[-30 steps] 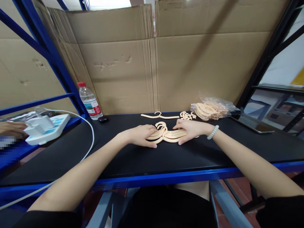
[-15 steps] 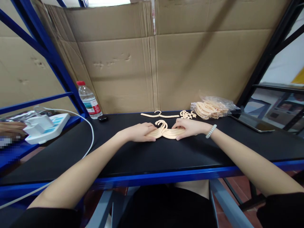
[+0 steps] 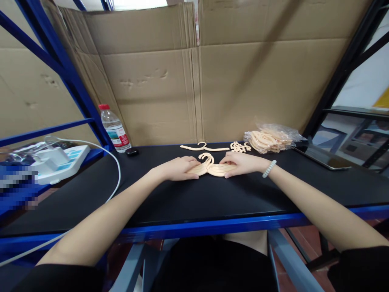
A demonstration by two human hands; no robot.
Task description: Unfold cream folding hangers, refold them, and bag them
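Several cream-coloured clothes hangers (image 3: 216, 170) lie stacked together on the black tabletop, their hooks bunched and pointing away from me. My left hand (image 3: 183, 168) is closed round the left arm of the stack, thumb on the near side. On the other side, my right hand (image 3: 238, 164) grips the right arm, with thumb and fingers pinching it. The outer ends of the hangers are hidden by my hands. Just behind the stack lies a single hanger (image 3: 209, 148), and right of it a small pile of loose cream pieces (image 3: 240, 147).
A plastic bag of cream parts (image 3: 270, 138) sits at the back right, near a dark flat tablet-like device (image 3: 322, 157). At the left stand a water bottle (image 3: 114, 129), a small black object (image 3: 131, 151) and a white power strip (image 3: 65, 164) with its cable. Cardboard (image 3: 146, 89) walls the back.
My two hands stay on the stacked hangers with hardly any movement. At the far left, another person's hand by the power strip has gone from where it was.
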